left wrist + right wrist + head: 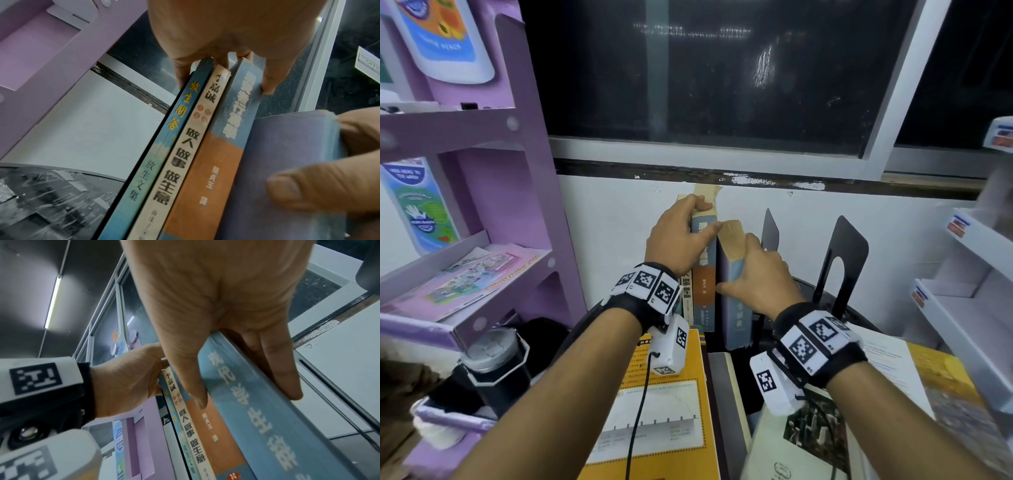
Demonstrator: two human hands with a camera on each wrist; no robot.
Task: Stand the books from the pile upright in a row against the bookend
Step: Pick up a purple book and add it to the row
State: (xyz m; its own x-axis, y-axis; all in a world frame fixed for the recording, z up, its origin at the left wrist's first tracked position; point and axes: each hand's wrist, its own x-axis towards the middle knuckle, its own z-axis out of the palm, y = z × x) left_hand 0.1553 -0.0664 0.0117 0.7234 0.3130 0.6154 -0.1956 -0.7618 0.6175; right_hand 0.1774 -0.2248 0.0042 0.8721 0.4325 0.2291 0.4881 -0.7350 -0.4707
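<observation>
Three books stand upright near the wall: a thin dark blue one (162, 146), a cream one (180, 162) and a blue-and-orange one (703, 287). My left hand (698, 214) grips their tops, thumb on the right side. A thick blue book (736, 308) stands against the blue-and-orange one, and my right hand (743, 267) grips it, thumb on its left face and fingers on its right. Two black bookends (842, 253) stand just right of it. The pile lies in front: a yellow book (664, 411) and a white book (791, 445).
A purple shelf unit (517, 171) stands at the left with a black bottle (496, 363) below it. White shelves (962, 291) are at the right. Open papers (893, 359) and another yellowish book (955, 411) lie right of the pile. The white wall is close behind.
</observation>
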